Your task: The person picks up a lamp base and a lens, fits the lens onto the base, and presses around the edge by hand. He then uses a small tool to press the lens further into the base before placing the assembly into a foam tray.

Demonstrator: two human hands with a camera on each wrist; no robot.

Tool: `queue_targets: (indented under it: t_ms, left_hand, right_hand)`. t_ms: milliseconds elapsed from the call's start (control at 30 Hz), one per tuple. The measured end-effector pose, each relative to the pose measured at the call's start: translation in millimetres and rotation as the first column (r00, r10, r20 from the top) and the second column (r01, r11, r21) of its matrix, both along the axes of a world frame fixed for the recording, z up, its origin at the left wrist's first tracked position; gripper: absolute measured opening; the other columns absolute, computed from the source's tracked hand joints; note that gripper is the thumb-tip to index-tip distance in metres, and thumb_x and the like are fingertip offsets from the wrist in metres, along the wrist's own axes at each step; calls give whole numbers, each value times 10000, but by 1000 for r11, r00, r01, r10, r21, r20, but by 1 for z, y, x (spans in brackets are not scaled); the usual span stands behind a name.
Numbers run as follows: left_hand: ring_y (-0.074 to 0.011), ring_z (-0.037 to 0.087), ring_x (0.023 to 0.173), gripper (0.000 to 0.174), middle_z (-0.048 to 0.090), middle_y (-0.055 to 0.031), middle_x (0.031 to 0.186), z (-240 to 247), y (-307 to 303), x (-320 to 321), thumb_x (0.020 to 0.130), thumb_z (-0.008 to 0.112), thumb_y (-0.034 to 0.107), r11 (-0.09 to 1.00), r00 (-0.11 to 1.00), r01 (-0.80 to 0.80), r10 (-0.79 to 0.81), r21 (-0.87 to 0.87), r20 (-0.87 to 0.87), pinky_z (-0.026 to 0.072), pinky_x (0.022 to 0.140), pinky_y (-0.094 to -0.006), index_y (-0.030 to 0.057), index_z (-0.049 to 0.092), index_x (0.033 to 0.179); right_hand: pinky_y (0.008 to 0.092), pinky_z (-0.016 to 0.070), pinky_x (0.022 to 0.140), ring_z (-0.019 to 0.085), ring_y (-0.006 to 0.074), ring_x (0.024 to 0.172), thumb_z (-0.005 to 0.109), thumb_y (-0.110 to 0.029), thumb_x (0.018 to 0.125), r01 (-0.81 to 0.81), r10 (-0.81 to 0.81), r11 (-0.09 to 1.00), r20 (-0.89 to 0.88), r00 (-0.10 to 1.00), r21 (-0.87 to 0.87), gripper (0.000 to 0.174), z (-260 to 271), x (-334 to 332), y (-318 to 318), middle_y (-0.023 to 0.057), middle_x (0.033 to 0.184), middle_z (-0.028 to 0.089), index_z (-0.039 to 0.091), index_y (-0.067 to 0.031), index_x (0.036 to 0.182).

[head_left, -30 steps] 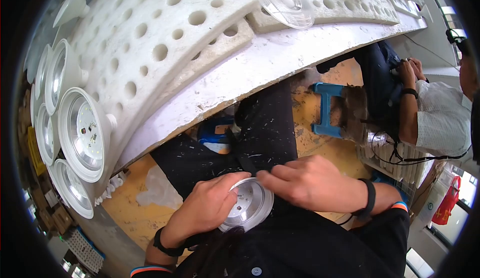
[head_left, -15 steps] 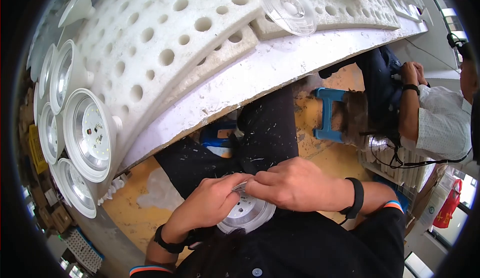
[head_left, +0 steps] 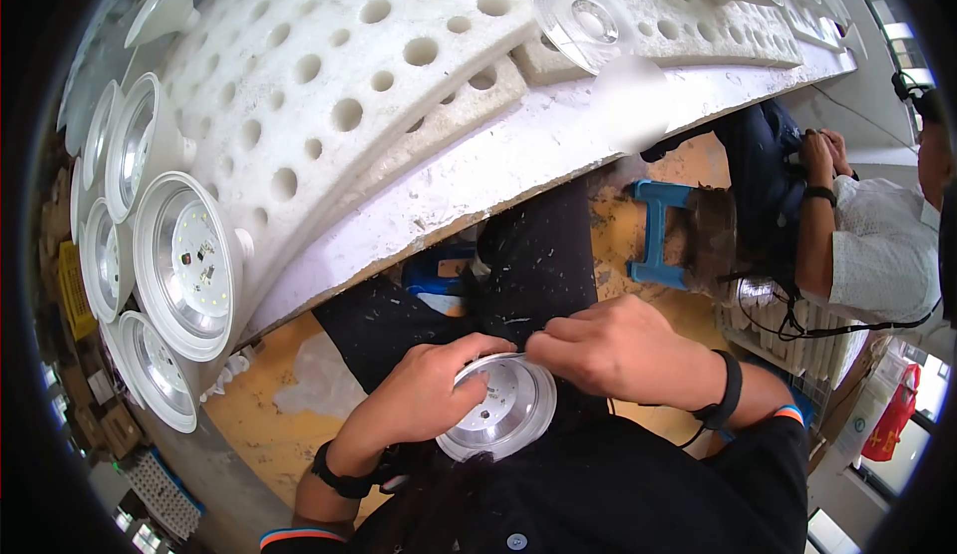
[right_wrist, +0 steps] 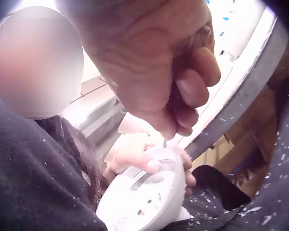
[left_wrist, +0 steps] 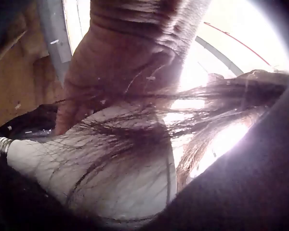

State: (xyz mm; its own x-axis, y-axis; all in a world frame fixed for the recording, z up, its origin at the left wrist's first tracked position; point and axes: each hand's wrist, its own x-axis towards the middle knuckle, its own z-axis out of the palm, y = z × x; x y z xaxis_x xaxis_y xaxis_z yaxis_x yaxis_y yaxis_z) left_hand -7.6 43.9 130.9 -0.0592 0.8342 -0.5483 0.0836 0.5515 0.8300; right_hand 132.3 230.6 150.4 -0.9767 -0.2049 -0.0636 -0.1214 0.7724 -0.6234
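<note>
A round white lamp housing (head_left: 501, 416) with a shiny inner cup and small chips on its disc rests at the lap. My left hand (head_left: 424, 394) grips its left rim, thumb over the inside. In the left wrist view the white cone-shaped body (left_wrist: 111, 168) ends in a metal screw cap (left_wrist: 1, 146), partly behind hair. At the top right of the rim is my right hand (head_left: 638, 355), fingers curled. The right wrist view has this hand (right_wrist: 154, 72) pinching a thin metal piece (right_wrist: 164, 143) above the rim of the housing (right_wrist: 149, 197).
White foam boards with holes (head_left: 329, 65) lie on the bench (head_left: 439, 195), with a clear disc (head_left: 583, 23) on them. Several lamp housings (head_left: 187, 265) stand at the left. A seated person (head_left: 882, 225) is at the right, near a blue stool (head_left: 653, 233).
The right hand moved left over the rim, then back right, uncovering more of the housing. The left hand still grips the housing. The view has shifted slightly.
</note>
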Motion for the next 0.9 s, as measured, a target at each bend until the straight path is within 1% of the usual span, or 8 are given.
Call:
queue_targets:
  t_ms: [233, 367, 433, 500, 700, 733, 767, 900]
  left_hand:
    - [-351, 663, 1015, 480, 686, -192, 1068, -10, 0, -1, 793, 605, 128, 1000, 999, -19, 19, -10, 38, 509, 887, -389, 33, 551, 1260]
    - [-310, 662, 1061, 687, 694, -187, 1072, -26, -4, 0, 767, 640, 140, 988, 962, -151, 142, 20, 235, 495, 916, -365, 46, 410, 1408]
    - [-297, 656, 1077, 734, 677, -189, 1112, -25, -1, -4, 780, 645, 133, 994, 956, -109, 105, 1, 275, 492, 921, -358, 45, 349, 1446]
    - [-285, 650, 1092, 784, 661, -191, 1152, -27, 4, -7, 794, 650, 125, 999, 955, -53, 52, -5, 293, 490, 926, -350, 45, 287, 1484]
    - [-334, 346, 1393, 956, 315, -225, 1511, -57, -10, -13, 812, 733, 310, 941, 852, -309, 208, 139, 481, 281, 1137, -415, 18, 165, 1523]
    - [-166, 653, 826, 344, 668, -111, 992, -40, 1, -3, 995, 510, 145, 775, 912, -388, 400, 499, 89, 523, 790, -280, -41, 534, 1284]
    - [-166, 653, 826, 344, 668, -111, 992, -35, -4, -8, 995, 510, 145, 760, 938, -335, 325, 557, 121, 523, 790, -280, -41, 534, 1284]
    - [-166, 634, 610, 473, 704, -151, 902, -62, -48, -63, 981, 546, 224, 949, 949, -312, 313, -44, 42, 515, 648, -268, -10, 430, 1376]
  right_hand:
    - [344, 489, 502, 641, 207, 609, 636, -148, 791, -100, 92, 994, -195, 977, -33, 123, -23, -22, -10, 29, 710, 584, 597, -84, 888]
    - [317, 451, 511, 595, 186, 573, 729, -198, 815, 102, -135, 901, -49, 990, -422, 194, -53, -6, -3, 44, 734, 602, 657, -64, 936]
    - [284, 435, 530, 545, 113, 581, 772, -178, 791, 496, -286, 570, 408, 867, -655, 239, -54, 3, -9, 31, 730, 585, 670, -50, 965]
    - [240, 400, 576, 521, 83, 710, 787, -169, 798, 435, -326, 566, 294, 898, -701, 298, -55, -1, -18, 33, 846, 609, 688, -51, 1053]
    - [350, 499, 817, 638, 258, 908, 657, -143, 869, 299, -197, 578, 226, 954, -759, 299, -86, 1, -27, 148, 1003, 660, 633, -15, 1138]
    - [341, 499, 817, 642, 238, 920, 614, -97, 874, 343, -161, 593, 310, 937, -729, 279, -95, 5, -29, 159, 995, 662, 616, -1, 1136]
    - [341, 497, 815, 642, 216, 922, 590, -75, 874, 402, -98, 540, 419, 903, -740, 271, -92, 4, -26, 157, 994, 665, 605, 5, 1133]
    - [331, 500, 791, 642, 183, 887, 578, -206, 957, 467, -227, 501, 410, 883, -728, 299, -114, 11, -26, 136, 950, 683, 606, 23, 1146]
